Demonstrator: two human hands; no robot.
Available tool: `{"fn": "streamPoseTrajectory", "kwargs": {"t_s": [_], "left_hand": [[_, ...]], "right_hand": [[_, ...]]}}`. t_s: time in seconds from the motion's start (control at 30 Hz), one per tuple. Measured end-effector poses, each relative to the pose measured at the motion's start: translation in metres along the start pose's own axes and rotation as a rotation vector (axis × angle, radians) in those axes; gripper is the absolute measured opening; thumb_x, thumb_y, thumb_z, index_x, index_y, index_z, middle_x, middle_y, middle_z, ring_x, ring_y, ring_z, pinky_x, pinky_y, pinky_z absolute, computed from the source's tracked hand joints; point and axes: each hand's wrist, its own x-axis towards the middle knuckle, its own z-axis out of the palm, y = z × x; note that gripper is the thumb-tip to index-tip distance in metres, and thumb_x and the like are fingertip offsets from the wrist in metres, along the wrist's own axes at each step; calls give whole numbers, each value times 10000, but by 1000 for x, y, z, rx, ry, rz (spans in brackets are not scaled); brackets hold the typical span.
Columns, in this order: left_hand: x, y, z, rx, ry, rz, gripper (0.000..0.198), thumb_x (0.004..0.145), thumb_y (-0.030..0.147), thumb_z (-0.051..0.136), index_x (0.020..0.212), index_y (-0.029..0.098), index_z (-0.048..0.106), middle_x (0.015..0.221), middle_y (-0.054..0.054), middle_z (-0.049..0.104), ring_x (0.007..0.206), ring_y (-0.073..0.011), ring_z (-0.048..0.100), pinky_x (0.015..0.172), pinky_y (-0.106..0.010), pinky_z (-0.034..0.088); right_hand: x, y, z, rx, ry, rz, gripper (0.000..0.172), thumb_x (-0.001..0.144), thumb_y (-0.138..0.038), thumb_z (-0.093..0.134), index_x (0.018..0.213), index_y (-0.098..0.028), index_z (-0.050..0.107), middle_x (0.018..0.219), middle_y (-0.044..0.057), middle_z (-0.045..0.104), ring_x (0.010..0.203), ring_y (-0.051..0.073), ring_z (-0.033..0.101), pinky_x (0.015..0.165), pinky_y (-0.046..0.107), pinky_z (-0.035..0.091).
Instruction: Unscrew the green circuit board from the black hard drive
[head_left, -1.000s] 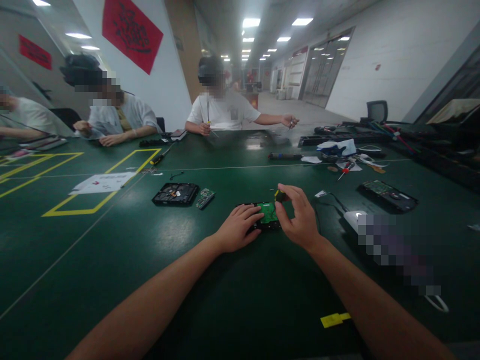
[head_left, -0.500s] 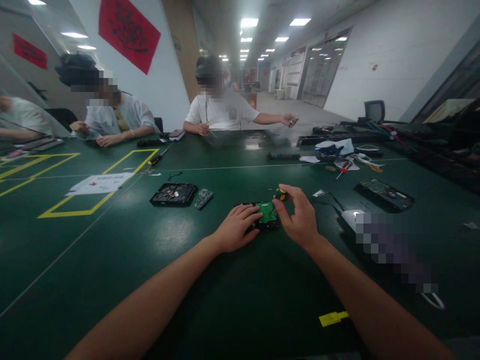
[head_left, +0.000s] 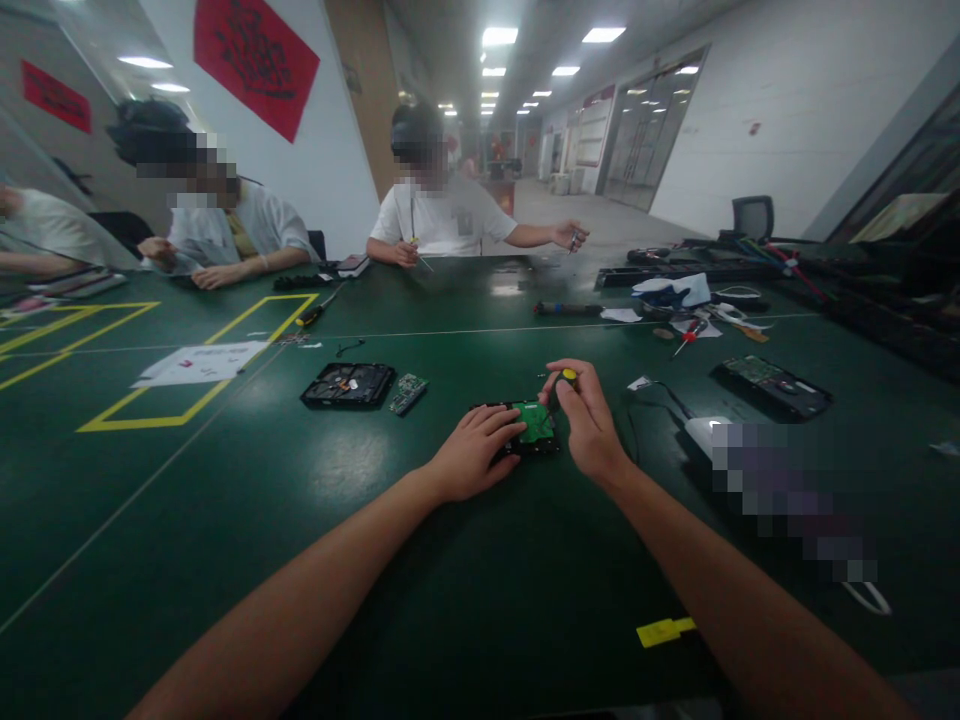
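A hard drive [head_left: 534,447] with a green circuit board [head_left: 534,422] facing up lies on the table in front of me. My left hand [head_left: 480,450] holds it steady, with fingers across its left part and the thumb along its near edge. My right hand [head_left: 586,420] is closed around a screwdriver [head_left: 568,378] with a yellow-and-black handle, held upright over the drive's right side. The fingers partly hide its shaft, and I cannot make out whether the tip sits in a screw. Small screws [head_left: 541,376] seem to lie just behind the drive.
Left stand an opened drive case [head_left: 349,385] and a loose circuit board [head_left: 409,394]. To the right are another drive [head_left: 772,387], a white pouch-like item [head_left: 705,432], and a red-handled screwdriver [head_left: 690,335]. A yellow tag [head_left: 664,632] lies near me. Several people sit across the table.
My right hand has shifted its grip around the screwdriver handle, fingers now more curled and the handle's top tilted slightly. My left hand and the drive stay in place.
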Motion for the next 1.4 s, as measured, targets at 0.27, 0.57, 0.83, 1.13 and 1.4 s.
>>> {"fn": "streamPoseTrajectory", "kwargs": {"t_s": [0.27, 0.57, 0.83, 1.13, 1.4], "left_hand": [[0, -1, 1, 13, -7, 2, 543, 1019, 393, 616, 1533, 254, 508, 1602, -100, 518, 1492, -352, 448, 1243, -609, 340], [0, -1, 1, 19, -3, 7, 538, 1024, 396, 608, 1533, 251, 510, 1593, -101, 530, 1488, -345, 455, 1250, -600, 334], [0, 0, 0, -1, 2, 4, 542, 1021, 390, 612, 1536, 257, 505, 1599, -108, 521, 1495, -343, 449, 1257, -602, 322], [1, 3, -4, 5, -19, -7, 541, 1023, 393, 607, 1537, 261, 502, 1594, -103, 525, 1497, -339, 443, 1255, -600, 326], [0, 1, -1, -8, -21, -11, 549, 1021, 397, 610, 1545, 272, 502, 1612, -95, 507, 1505, -342, 436, 1267, -594, 310]], "right_hand": [[15, -2, 8, 361, 17, 118, 230, 1028, -422, 567, 889, -243, 603, 735, -19, 579, 679, 159, 551, 678, 319, 452], [33, -8, 14, 473, 86, 199, 125, 860, -261, 643, 767, -232, 564, 734, -26, 601, 566, 123, 521, 540, 289, 354], [37, -7, 15, 382, 26, 209, 242, 927, -437, 656, 856, -222, 740, 761, 10, 623, 690, 155, 585, 661, 308, 459], [37, 0, 12, 459, -63, 221, 407, 936, -507, 546, 660, -220, 630, 537, -22, 444, 472, 124, 356, 480, 285, 257], [41, 3, 14, 495, -143, 210, 320, 901, -465, 559, 707, -222, 636, 537, -31, 440, 466, 117, 326, 471, 277, 215]]}}
